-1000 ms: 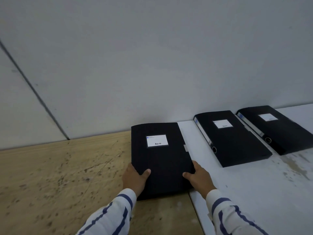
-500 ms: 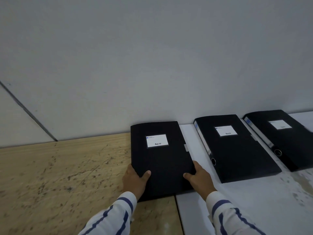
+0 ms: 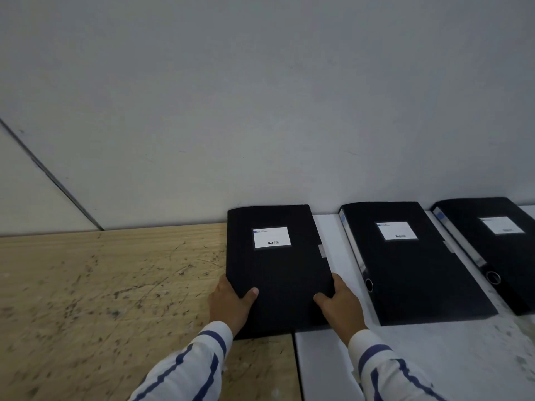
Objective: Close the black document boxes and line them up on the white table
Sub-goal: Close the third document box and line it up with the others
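Note:
A closed black document box (image 3: 278,264) with a white label lies flat against the wall, straddling the seam between the wooden table and the white table (image 3: 434,360). My left hand (image 3: 231,305) grips its near left edge, thumb on the lid. My right hand (image 3: 341,305) grips its near right edge the same way. Two more closed black boxes lie flat on the white table to the right: the middle box (image 3: 411,264) and the right box (image 3: 498,250), which is cut off by the frame edge.
A scuffed wooden table (image 3: 101,299) fills the left. A grey wall (image 3: 260,111) runs directly behind the boxes. The white table's near surface is stained towards the right.
The held box has shifted slightly to the right, closer to the white table and the middle box. Both hands keep the same grip.

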